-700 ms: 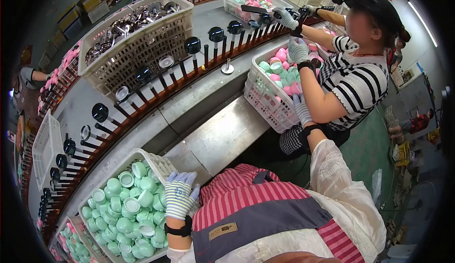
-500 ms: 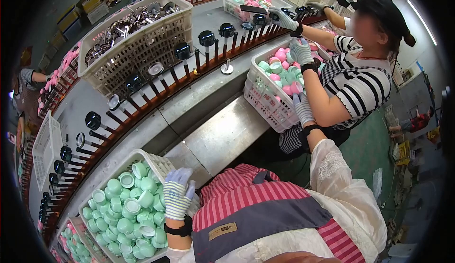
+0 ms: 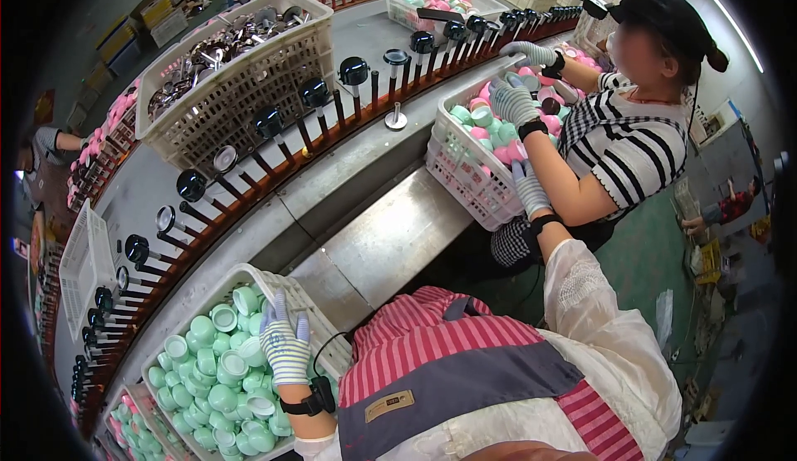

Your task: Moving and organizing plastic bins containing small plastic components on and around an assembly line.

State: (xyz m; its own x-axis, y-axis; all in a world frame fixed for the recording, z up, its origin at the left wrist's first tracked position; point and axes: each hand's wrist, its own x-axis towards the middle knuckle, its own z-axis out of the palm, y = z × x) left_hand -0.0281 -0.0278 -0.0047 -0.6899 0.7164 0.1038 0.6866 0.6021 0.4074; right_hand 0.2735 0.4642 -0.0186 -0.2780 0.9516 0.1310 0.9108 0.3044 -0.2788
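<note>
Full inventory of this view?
Table: one, grey, centre
Near basket: one, white, lower left
Mint cups: many, green, near basket
Far basket: one, white, upper left
Metal parts: many, silver, far basket
Right basket: one, white, right
Mixed cups: many, pink and green, right basket
Other baskets: several, pale, left and top
Pegs: many, dark, curved row
Knobs: many, mostly black, on pegs
Metal disc: one, silver, table
Co-worker: one, black-white stripes, right
Other people: several, varied, background
Apron: one, red-grey, lower centre
Left hand: one, striped glove, over near basket
Right hand: one, pale glove, at right basket
</note>
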